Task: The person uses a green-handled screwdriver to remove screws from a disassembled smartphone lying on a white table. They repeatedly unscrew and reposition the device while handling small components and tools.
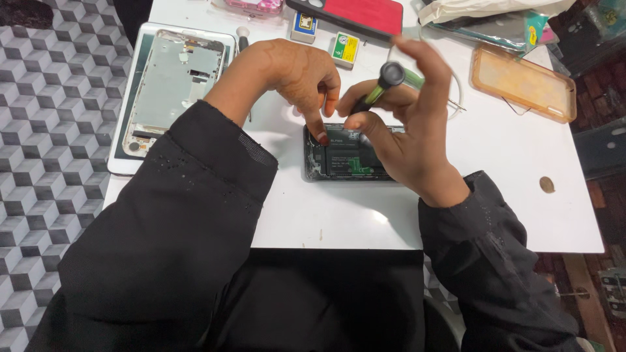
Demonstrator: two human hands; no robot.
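Observation:
An opened phone (339, 156) with its back off lies on the white table (365, 215), its black battery and green board showing. My left hand (293, 75) reaches over it, with a fingertip pressed on the phone's upper left part. My right hand (404, 137) grips a green and black screwdriver (385, 81), held upright with its tip down on the phone's top edge. The index finger of that hand sticks up beside the tool's cap. Both arms wear black sleeves.
A dismantled tablet frame (173, 85) lies at the far left. An orange clear phone case (525, 81) sits at the right, a red case (365, 13) at the back, small boxes (345, 49) near it. A coin (547, 184) lies right. Patterned floor lies left.

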